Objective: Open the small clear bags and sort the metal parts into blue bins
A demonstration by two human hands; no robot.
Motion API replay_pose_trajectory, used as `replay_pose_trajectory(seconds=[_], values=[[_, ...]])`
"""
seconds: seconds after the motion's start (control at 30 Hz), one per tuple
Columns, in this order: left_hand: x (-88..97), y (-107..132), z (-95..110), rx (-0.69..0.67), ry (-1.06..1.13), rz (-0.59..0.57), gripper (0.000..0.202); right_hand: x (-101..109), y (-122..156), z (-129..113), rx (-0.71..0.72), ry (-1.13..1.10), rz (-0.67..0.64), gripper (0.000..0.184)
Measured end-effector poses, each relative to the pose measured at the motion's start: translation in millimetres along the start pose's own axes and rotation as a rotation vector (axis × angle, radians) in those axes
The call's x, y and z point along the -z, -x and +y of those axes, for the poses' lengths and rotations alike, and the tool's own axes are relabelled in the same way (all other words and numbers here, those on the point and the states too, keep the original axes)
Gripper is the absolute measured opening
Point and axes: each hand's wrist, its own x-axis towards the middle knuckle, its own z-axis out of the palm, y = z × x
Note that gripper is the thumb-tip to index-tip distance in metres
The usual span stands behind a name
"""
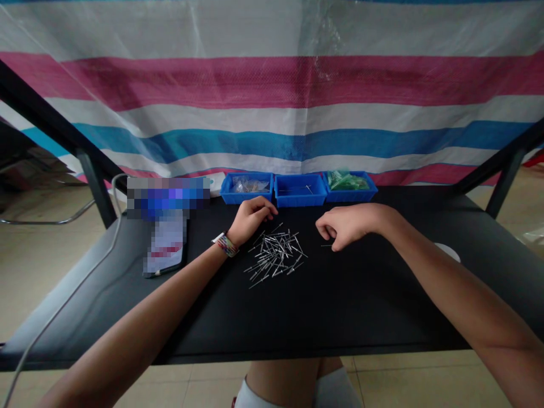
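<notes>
A loose pile of silver blind rivets (278, 252) with long thin pins lies on the black table (340, 306). My left hand (250, 220) is behind the pile on its left, in front of the blue bins, with its fingers curled in. Whether anything is inside those fingers is hidden. To the right of the pile, my right hand (351, 224) is bent down low over the table with thumb and fingers pinched together. The thin pin of a single rivet (326, 245) sticks out to the left by its fingertips; the rest of it is covered.
Three blue bins stand along the back: a left bin (246, 198) with clear plastic bags, a middle bin (300, 200) with a few rivets, a right bin (352, 196) with green packets. A phone (165, 243) and cable (91, 275) lie left; a white round object (448, 252) lies right.
</notes>
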Motion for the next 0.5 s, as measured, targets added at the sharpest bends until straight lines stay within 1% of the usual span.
replay_pose_trajectory(seconds=[0.1, 0.17, 0.27, 0.33, 0.43, 0.5], values=[[0.1, 0, 1, -0.028, -0.136, -0.109, 0.02, -6, 1, 8, -0.071, 0.163, -0.007, 0.022], [-0.6, 0, 3, -0.059, -0.222, -0.15, 0.019, -7, -2, 4, -0.092, 0.222, -0.015, 0.021], [-2.3, 2, 6, -0.091, -0.264, -0.185, 0.018, -10, -12, -7, -0.045, 0.208, 0.033, 0.018], [-3.0, 3, 9, -0.093, -0.24, -0.186, 0.018, -16, -22, -13, 0.04, 0.101, 0.117, 0.014], [-3.4, 5, 11, -0.082, -0.181, -0.186, 0.02, -35, -40, -11, 0.175, -0.173, 0.303, 0.007], [-3.6, 6, 11, -0.07, -0.138, -0.195, 0.024, -49, -51, -4, 0.199, -0.322, 0.423, 0.011]])
